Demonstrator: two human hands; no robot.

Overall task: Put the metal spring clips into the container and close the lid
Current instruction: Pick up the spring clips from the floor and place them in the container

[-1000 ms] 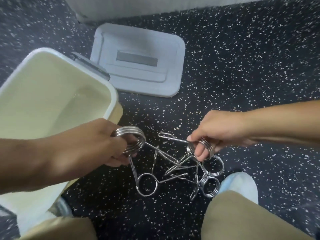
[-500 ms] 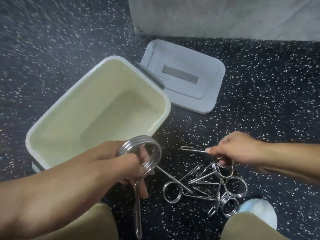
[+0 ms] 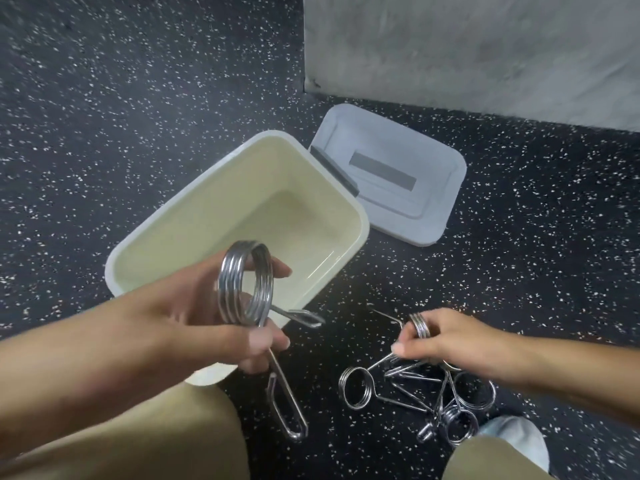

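My left hand grips a large metal spring clip by its coil, lifted over the near rim of the cream container; the clip's long handles hang down. The container stands open and nothing lies inside it. Its grey lid rests on the floor just right of it, inner side up. My right hand pinches the coil of another spring clip above a tangled pile of several clips on the floor.
The floor is dark and speckled. A grey concrete block stands behind the lid. My knees in tan trousers fill the bottom edge, and a light shoe sits beside the clip pile.
My left hand has raised its clip off the floor toward the container's near rim. My right hand stays at the pile, holding a clip's coil. The camera has swung, bringing the container to the centre.
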